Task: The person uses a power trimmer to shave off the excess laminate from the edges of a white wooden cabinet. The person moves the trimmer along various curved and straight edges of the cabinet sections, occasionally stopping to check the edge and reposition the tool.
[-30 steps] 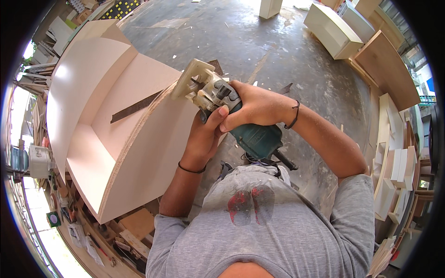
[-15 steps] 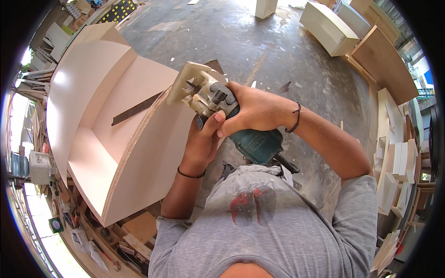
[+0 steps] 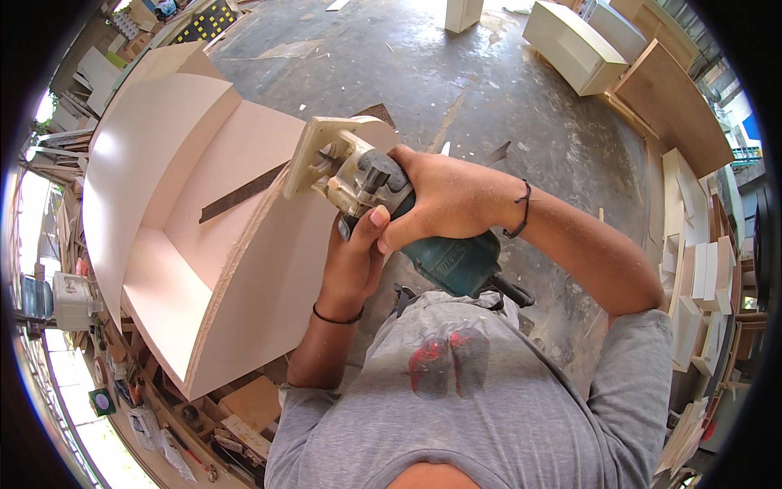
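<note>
The upright plywood panel [image 3: 244, 269] blocks passage to the left; bare concrete floor [image 3: 423, 73] lies open beyond, with cabinets [image 3: 570, 45] well apart.

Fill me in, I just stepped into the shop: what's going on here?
A person holds a teal trim router with both hands, its square base against the edge of a plywood cabinet panel. The right hand wraps the motor body; the left hand supports it from below. More cabinet boxes lie on the concrete floor.

Floor: grey stained concrete floor [image 3: 489, 73].
On it: pale open plywood cabinet [image 3: 163, 212], long white box [image 3: 574, 45], leaning brown boards [image 3: 672, 106].
</note>
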The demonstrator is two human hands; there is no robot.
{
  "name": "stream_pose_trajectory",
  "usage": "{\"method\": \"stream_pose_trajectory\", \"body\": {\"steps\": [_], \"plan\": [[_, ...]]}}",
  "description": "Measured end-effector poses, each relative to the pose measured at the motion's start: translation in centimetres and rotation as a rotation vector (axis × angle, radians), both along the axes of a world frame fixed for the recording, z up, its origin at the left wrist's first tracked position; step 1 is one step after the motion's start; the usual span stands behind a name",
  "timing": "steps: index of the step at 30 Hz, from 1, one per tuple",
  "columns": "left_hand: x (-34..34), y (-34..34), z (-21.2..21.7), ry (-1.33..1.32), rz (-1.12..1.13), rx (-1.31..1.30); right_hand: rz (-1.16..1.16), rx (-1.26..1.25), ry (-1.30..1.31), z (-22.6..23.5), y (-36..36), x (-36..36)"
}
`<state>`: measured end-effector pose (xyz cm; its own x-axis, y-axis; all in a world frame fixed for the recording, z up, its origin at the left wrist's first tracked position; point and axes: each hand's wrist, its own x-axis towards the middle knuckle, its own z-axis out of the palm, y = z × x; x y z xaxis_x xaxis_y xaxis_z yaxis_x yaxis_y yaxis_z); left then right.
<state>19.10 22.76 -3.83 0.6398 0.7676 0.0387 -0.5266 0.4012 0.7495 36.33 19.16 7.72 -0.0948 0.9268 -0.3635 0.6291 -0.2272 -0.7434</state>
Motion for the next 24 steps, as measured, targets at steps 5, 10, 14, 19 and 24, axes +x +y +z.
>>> {"method": "stream_pose_trajectory", "body": {"steps": [5, 10, 14, 19, 24], "plan": [[-0.9, -0.4, 0.1, 0.020, 0.002, 0.030, 0.016, -0.028, -0.039, 1.1, -0.2, -1.1], [-1.9, -1.0, 0.4, 0.020, 0.014, 0.041, 0.037, -0.022, -0.091, 1.6, -0.4, -2.3], [-2.6, -1.8, 0.5, 0.017, 0.065, 0.040, 0.062, 0.002, -0.118, 2.6, -0.9, -3.2], [-4.0, -2.7, 0.8, 0.019, 0.086, 0.051, 0.108, 0.068, -0.144, 2.4, -1.1, -4.3], [-5.1, -3.3, 1.1, 0.101, 0.128, 0.080, 0.125, 0.072, -0.103, 2.4, -1.5, -5.1]]}}
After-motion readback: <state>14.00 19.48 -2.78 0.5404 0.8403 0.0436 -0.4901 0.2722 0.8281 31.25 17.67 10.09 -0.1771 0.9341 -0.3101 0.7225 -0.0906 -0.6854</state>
